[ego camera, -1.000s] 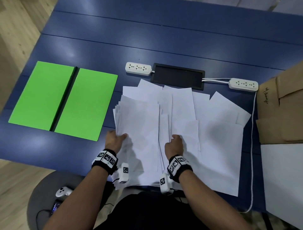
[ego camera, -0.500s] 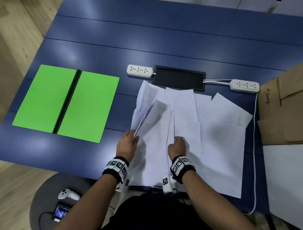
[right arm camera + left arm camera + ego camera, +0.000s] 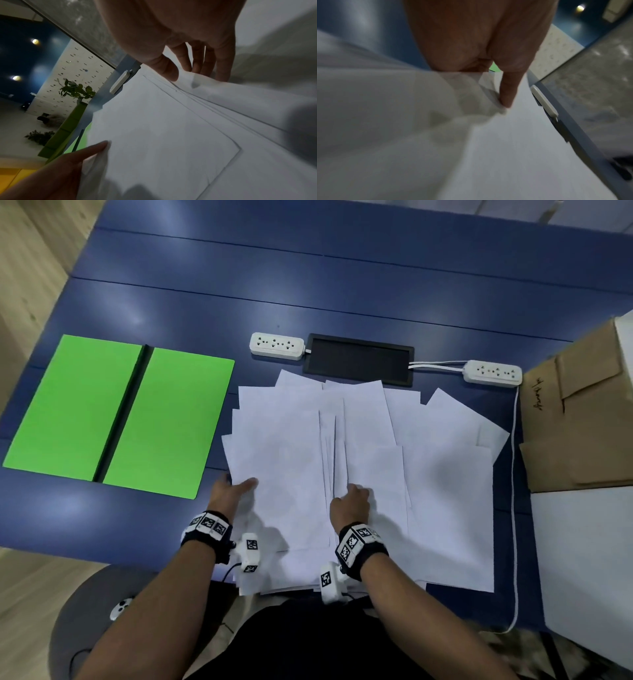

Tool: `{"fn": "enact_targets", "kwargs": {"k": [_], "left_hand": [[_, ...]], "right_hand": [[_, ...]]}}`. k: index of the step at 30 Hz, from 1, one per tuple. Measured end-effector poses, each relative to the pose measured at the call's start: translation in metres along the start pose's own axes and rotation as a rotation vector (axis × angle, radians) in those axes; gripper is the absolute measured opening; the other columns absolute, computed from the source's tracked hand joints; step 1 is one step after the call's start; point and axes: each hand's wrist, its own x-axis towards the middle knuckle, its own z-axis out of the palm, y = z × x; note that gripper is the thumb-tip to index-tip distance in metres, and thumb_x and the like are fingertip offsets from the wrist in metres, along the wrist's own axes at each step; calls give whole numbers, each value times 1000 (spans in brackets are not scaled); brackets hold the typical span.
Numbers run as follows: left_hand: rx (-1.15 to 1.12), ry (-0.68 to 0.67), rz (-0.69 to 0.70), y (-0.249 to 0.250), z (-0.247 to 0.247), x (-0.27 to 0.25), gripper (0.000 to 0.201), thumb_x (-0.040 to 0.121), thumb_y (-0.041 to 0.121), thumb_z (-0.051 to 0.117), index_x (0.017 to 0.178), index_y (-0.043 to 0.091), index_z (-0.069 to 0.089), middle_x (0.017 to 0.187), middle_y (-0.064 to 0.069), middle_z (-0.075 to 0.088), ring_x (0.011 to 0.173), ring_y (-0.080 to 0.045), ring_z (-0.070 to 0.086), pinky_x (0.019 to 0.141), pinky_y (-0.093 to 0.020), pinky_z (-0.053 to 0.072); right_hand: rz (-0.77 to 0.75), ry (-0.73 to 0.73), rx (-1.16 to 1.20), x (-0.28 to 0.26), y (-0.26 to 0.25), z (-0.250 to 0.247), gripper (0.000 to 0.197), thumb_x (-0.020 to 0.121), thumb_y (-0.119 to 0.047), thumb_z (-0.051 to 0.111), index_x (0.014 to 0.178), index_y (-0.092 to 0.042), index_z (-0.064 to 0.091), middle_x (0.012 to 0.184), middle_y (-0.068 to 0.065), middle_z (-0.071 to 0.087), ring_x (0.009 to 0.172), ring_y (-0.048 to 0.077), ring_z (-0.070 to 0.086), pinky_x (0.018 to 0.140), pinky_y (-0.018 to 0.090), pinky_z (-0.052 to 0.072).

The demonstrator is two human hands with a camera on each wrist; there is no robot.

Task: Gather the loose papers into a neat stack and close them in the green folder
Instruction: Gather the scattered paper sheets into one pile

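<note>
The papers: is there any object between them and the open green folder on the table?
Nothing visible. The papers lie right of the green folder, with only bare blue table between. The left hand holds their left edge.

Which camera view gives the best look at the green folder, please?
The head view: the green folder lies open and flat on the blue table, wholly visible left of the papers. The right wrist view shows only a green strip at the papers' edge; the left wrist view shows only a tiny green patch.

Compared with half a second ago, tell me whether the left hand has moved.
Yes. The left hand has dropped its lifted sheaf flat onto the papers and shifted left, toward the green folder, now gripping the pile's left edge.
</note>
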Motion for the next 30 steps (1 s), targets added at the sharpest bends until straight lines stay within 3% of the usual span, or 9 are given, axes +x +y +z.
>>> {"fn": "enact_targets", "kwargs": {"k": [3,6,8,9,12,15,19,25,30], "left_hand": [[-12,-104,-102,-9,-3,-1,54,62,26,93,111,10,75,104,-6,80,99,-30,74,93,-48,57],[13,-94,-105,-13,-5,3,52,59,27,95,105,11,76,99,-2,80,99,-29,73,93,-48,57],[38,-76,-105,-13,-4,3,31,69,18,91,95,12,75,88,0,79,95,-31,73,90,-48,58],[51,-74,-109,-13,-4,2,23,73,14,89,91,12,75,84,0,79,93,-33,73,89,-49,58],[46,-85,-114,-17,-6,2,25,70,12,88,91,9,76,85,-6,79,87,-33,72,90,-54,57],[37,-78,-96,-19,-6,3,21,73,9,86,91,9,75,88,-10,78,84,-31,70,87,-48,56],[46,-64,-78,-20,-2,4,17,78,7,83,92,8,74,94,-16,76,82,-31,69,87,-49,56],[72,-57,-81,-21,-2,5,26,78,10,84,100,4,74,99,-20,76,83,-31,70,89,-50,56],[91,-53,-77,-22,-3,6,24,78,12,85,98,6,74,98,-18,76,83,-32,70,88,-49,56]], "right_hand": [[-43,-78,-47,2,-4,4,47,94,-8,44,140,-8,49,148,11,32,126,35,50,105,35,43],[-133,-153,-78,2,-8,10,14,86,-8,46,86,-20,54,120,12,43,93,25,51,84,31,47],[-208,-161,-71,8,-2,15,32,82,-5,48,64,-27,33,96,7,42,79,21,40,65,27,37],[-207,-138,-35,7,-1,10,32,81,-3,49,62,-27,38,88,7,44,75,22,41,61,27,37],[-100,73,56,13,14,-17,26,86,-5,57,108,-13,68,113,9,62,99,28,63,86,31,52],[83,325,-103,16,38,-50,46,83,-18,70,126,-16,53,139,11,41,124,34,48,99,45,44],[275,267,-91,18,61,-64,94,74,-26,83,147,-11,25,148,15,36,132,38,45,103,54,36],[29,305,1,21,72,-67,15,90,-4,59,104,-7,63,108,8,70,88,24,64,81,30,48],[-139,296,-102,45,40,-84,25,96,-14,56,115,0,62,133,15,48,120,35,50,95,43,48]]}}
